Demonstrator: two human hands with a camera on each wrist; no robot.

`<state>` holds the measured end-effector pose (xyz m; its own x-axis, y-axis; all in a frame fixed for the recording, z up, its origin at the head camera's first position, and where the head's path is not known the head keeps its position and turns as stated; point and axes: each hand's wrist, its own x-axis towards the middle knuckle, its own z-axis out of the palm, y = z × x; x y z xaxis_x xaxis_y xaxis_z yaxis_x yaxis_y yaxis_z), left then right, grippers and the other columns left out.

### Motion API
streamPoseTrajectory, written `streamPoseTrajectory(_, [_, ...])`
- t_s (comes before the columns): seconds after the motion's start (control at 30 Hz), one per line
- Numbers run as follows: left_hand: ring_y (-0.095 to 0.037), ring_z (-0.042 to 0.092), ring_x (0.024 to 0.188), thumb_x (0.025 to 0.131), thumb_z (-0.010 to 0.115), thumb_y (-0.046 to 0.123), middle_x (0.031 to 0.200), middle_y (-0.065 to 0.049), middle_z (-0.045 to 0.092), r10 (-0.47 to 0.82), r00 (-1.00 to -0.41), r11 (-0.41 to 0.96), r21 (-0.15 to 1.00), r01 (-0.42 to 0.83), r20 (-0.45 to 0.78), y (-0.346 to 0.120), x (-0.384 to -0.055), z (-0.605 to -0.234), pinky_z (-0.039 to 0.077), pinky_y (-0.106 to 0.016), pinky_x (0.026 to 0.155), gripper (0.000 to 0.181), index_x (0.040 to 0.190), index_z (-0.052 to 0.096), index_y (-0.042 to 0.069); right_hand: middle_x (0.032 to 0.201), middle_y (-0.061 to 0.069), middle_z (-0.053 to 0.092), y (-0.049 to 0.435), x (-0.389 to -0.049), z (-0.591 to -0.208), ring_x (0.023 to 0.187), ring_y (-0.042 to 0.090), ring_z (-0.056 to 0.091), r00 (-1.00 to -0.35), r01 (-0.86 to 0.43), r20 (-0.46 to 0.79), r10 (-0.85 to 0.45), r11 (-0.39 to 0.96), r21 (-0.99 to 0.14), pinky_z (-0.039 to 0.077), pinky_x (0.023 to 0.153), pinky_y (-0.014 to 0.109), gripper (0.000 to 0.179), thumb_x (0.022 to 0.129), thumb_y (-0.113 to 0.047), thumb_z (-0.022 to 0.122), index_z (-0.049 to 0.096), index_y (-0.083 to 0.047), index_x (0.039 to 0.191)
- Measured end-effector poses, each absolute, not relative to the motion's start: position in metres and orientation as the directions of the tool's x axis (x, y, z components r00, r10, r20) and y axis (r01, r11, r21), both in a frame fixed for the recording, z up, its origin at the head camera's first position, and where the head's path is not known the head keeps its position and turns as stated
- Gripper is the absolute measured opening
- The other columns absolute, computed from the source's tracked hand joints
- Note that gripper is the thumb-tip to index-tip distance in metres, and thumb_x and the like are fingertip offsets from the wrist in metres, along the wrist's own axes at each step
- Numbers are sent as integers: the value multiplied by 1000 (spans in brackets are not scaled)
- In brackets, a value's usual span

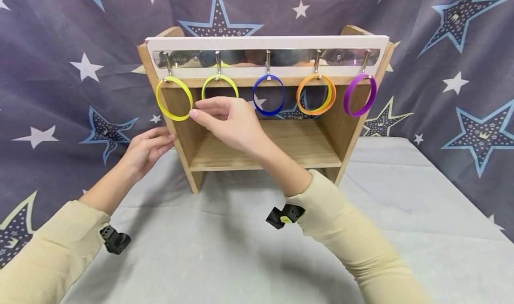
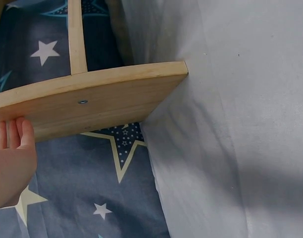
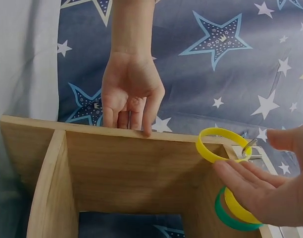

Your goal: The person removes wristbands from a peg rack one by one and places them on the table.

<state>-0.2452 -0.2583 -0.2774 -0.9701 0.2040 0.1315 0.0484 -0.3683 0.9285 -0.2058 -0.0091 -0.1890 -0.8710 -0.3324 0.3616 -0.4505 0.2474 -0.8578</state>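
Note:
A yellow ring (image 1: 175, 117) hangs from the leftmost hook of a metal rail (image 1: 289, 59). My right hand (image 1: 237, 123) is just to its right, thumb apart from the fingers; in the right wrist view the fingertips are at the edge of that yellow ring (image 3: 203, 150). Behind this hand, the second hook bears another yellow ring and a green ring (image 3: 226, 218), partly hidden. With fingers extended, my left hand (image 1: 146, 150) touches the left side panel (image 2: 107, 96) of the wooden shelf (image 1: 269, 143), near its front edge.
Further right along the rail hang a blue ring (image 1: 268, 113), an orange ring (image 1: 299, 96) together with a yellow one, and a purple ring (image 1: 373, 92). The shelf stands on a table with a grey cloth (image 1: 192, 250). A star-patterned curtain (image 1: 44, 94) closes off the back.

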Motion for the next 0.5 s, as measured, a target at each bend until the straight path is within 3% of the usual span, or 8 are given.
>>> streamPoseTrajectory(0.5, [-8,69,92,93,53,-4,97,0,70,198,-972,-355,934,49,126,-257,-245,-277,56,-18,84,21,95,71,7,126,3,66,-24,-203,-191,107,7,67,-876,-459,362,-319,323,-828,54,86,12,46,90,-31,67,60,-9,130])
